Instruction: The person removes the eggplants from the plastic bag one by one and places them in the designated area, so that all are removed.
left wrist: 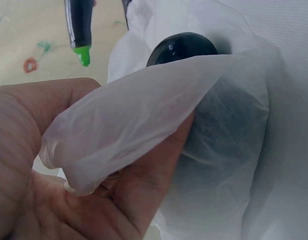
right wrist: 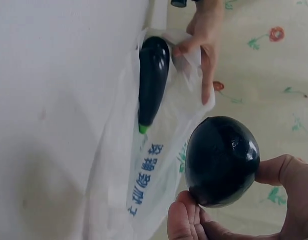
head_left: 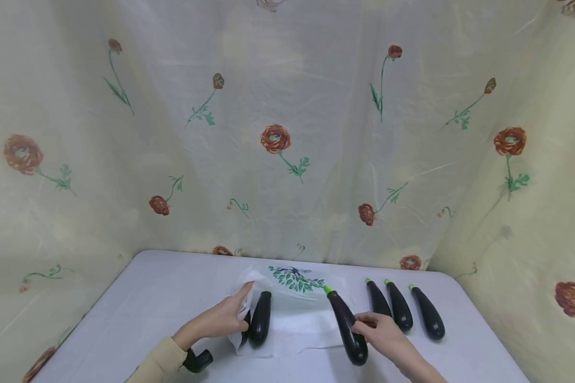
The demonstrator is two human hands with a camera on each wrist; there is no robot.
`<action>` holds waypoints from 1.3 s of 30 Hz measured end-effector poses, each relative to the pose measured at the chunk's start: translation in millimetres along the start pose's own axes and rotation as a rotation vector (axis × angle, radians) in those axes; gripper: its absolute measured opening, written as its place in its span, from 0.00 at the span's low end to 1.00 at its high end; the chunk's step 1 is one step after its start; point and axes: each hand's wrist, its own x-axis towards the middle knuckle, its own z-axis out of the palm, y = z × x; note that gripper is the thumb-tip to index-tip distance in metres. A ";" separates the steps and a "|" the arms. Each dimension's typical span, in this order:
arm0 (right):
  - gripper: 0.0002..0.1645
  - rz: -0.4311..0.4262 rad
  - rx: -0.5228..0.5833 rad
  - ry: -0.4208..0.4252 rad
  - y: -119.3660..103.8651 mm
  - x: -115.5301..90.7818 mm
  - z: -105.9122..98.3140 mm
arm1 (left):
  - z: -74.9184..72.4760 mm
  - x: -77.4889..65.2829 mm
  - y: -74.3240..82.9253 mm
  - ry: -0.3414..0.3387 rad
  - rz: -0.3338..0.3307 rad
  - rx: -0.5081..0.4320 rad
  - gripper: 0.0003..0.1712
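Observation:
My left hand [head_left: 224, 318] grips the edge of a white plastic bag [head_left: 304, 331] with a green leafy print, lifting its left side. Inside the bag lies an eggplant [head_left: 261, 322], with part of another dark one beside it, mostly hidden by the hand. In the left wrist view, the pinched plastic [left wrist: 128, 120] crosses the palm, and a dark rounded eggplant end [left wrist: 181, 47] shows past it. My right hand [head_left: 382, 335] holds an eggplant [head_left: 343, 318] over the bag's right side, its green stem pointing away. Thumb and fingers hold opposite sides of this eggplant [right wrist: 221, 160].
Three more eggplants, a near one [head_left: 378, 298], a middle one [head_left: 400, 308] and an outer one [head_left: 428, 314], lie on the white table [head_left: 163, 287] to the right. A flower-patterned curtain [head_left: 316, 213] hangs behind. A black object [head_left: 198, 361] sits at the left wrist.

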 end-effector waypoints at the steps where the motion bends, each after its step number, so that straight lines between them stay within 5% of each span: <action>1: 0.29 0.003 0.001 0.002 1.2 0.6 -3.0 | 0.1 0.0 -0.1 -0.001 0.002 -0.001 0.57; 32: 0.43 0.007 0.042 0.004 53.8 45.5 -102.1 | -0.8 0.4 -2.4 0.006 0.017 0.000 0.56; 39: 0.38 -0.006 0.110 0.031 75.3 55.9 -119.9 | -0.8 -0.5 -0.1 0.010 0.001 0.017 0.57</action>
